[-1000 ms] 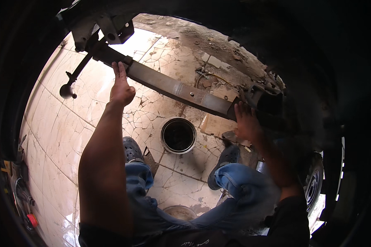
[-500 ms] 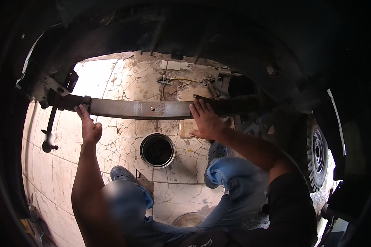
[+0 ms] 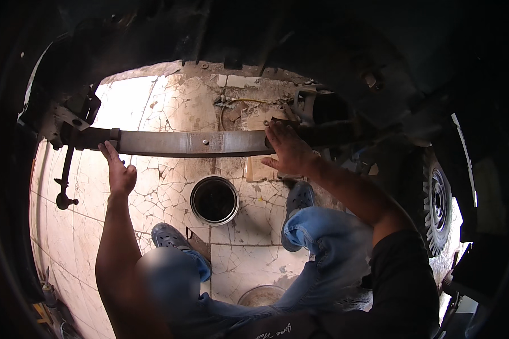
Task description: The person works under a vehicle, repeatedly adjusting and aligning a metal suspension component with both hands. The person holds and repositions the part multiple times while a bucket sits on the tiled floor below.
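A grey leaf spring (image 3: 167, 144) runs across in front of me, with a small bolt head (image 3: 205, 142) at its middle. A dark clamp (image 3: 115, 134) wraps it near its left part. Just below that clamp, my left hand (image 3: 120, 172) touches the spring's lower edge with two stretched fingertips, while its other fingers look partly curled. On the right part of the spring my right hand (image 3: 289, 150) lies with its fingers extended and thumb apart, nothing gripped. Dark shadow hides the spring's right end.
An open round can (image 3: 233, 213) with a dark inside stands on the cracked tile floor between my feet. A dark link rod (image 3: 67, 169) hangs at left. A tyred wheel (image 3: 438, 195) stands at right. Cardboard (image 3: 254, 169) and a hose (image 3: 237, 101) lie beyond.
My right hand has slid a little to the right along the spring. My left hand stays by the clamp. The whole view has shifted slightly.
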{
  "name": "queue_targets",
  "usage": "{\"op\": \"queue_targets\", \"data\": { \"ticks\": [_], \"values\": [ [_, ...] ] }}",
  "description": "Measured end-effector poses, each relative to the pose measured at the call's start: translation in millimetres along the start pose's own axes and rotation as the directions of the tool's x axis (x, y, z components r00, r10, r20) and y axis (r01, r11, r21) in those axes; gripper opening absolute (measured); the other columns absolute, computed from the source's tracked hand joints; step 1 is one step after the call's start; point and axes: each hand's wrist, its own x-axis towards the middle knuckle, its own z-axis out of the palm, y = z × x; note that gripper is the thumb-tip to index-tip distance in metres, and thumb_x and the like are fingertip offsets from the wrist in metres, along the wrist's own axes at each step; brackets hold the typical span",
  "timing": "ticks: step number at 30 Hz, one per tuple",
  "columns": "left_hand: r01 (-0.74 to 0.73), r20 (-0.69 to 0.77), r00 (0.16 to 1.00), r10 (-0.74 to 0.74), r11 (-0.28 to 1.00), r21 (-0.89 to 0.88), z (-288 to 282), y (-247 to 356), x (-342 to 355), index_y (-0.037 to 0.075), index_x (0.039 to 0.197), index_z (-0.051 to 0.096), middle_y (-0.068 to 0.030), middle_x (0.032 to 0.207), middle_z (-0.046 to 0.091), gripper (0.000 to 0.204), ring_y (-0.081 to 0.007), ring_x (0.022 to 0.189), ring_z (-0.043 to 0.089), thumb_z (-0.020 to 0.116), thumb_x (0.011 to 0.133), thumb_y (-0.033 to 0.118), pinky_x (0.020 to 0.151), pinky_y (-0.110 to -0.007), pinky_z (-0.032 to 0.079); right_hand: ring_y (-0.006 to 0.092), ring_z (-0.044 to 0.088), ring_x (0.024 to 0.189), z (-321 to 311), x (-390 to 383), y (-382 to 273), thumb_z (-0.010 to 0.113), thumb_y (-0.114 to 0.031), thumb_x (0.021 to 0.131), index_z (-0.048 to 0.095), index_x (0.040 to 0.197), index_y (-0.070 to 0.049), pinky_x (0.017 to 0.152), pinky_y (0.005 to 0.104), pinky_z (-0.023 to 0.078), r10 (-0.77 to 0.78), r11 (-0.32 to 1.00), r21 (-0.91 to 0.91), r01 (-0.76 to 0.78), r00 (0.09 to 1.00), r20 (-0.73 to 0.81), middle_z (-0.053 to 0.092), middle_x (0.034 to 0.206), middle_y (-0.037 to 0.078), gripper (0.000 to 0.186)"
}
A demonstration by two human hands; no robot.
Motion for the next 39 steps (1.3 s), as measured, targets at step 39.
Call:
{"op": "queue_targets", "data": {
  "ticks": [39],
  "values": [
    [0.1, 0.054, 0.993, -0.105, 0.99, 0.096, -5.8, 13.4, -4.1, 0.009, 0.158, -0.008, -0.0124, 0.165, -0.016, 0.1, -0.0291, 0.146, 0.032, 0.052, 0.078, 0.004, 0.102, -0.033, 0.049, 0.0481, 0.027, 0.142, 31.4, -4.6, -7.1, 0.053, -0.052, 0.097, 0.025, 0.148, 0.012, 0.117, 0.055, 0.021, -0.018, 0.998, -0.061, 0.007, 0.983, -0.184, 0.028, 0.151, 0.036, 0.086]
  ]
}}
